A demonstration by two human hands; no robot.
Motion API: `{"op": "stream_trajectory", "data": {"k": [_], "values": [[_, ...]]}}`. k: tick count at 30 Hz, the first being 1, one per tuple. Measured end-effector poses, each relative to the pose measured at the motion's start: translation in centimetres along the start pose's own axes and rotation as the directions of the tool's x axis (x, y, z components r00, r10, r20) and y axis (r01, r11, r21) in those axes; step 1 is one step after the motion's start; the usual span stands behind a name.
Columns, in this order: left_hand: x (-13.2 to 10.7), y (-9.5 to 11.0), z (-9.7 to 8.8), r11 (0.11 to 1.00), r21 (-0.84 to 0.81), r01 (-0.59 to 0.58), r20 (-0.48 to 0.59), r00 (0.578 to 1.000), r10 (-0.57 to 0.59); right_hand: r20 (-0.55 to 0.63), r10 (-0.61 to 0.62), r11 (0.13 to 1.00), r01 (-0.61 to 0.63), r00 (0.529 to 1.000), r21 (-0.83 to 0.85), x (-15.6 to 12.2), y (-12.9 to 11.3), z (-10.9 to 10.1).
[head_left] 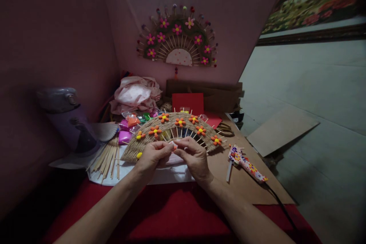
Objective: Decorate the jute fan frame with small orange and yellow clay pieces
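Observation:
My left hand [156,155] and my right hand [195,156] meet in front of me, fingertips pinched together. Between them shows a small orange piece of modelling clay [175,147], mostly covered by the fingers. Just behind lies a half-round fan [135,145] wound with twine, thin sticks jutting from its edge. Orange flowers with yellow centres [180,122] dot its band. At its left end sits a yellow clay dot [139,155], and above it a flower with few petals [140,135]. My hands hide the fan's lower middle.
Wooden sticks [107,158] and a purple bottle [67,122] stand left. Bags of coloured clay [125,137] lie behind the fan. Scissors [225,129] and a flower-patterned glue gun [247,163] with a cord rest right, on cardboard [274,192]. A finished-looking fan [178,57] hangs behind.

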State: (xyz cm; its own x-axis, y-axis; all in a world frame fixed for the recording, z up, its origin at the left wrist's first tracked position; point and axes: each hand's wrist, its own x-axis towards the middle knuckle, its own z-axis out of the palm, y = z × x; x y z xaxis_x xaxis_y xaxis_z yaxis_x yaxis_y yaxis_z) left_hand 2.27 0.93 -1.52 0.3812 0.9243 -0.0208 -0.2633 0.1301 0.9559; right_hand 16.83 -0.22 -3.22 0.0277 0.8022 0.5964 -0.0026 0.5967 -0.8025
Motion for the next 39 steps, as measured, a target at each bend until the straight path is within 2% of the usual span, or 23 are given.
{"op": "stream_trajectory", "data": {"k": [14,20,26,30,35,39], "values": [[0.07,0.03,-0.04,0.999,-0.036,0.016,0.006,1.0,-0.015,-0.031,-0.056,0.998,0.057,0.998,0.012,0.11,-0.24,0.09],[0.09,-0.18,-0.18,1.0,-0.021,0.008,-0.011,1.0,-0.008,-0.016,-0.029,0.999,0.029,0.999,-0.02,0.0,-0.01,0.08],[0.11,-0.14,-0.26,0.999,-0.036,0.01,-0.043,0.999,-0.011,-0.052,-0.017,0.999,0.019,0.998,0.033,-0.06,0.24,0.0],[-0.03,0.02,-0.22,0.997,-0.071,0.029,-0.011,0.999,-0.03,-0.076,-0.004,1.0,0.007,0.997,0.031,0.04,0.24,-0.03],[0.03,-0.13,-0.07,0.998,-0.068,0.013,-0.016,1.0,-0.014,-0.04,0.003,0.998,-0.001,0.999,0.067,0.02,0.13,0.11],[0.08,0.0,0.03,0.998,-0.061,0.034,-0.026,0.999,-0.035,-0.011,0.039,0.999,-0.039,0.999,-0.002,0.0,0.07,0.0]]}}
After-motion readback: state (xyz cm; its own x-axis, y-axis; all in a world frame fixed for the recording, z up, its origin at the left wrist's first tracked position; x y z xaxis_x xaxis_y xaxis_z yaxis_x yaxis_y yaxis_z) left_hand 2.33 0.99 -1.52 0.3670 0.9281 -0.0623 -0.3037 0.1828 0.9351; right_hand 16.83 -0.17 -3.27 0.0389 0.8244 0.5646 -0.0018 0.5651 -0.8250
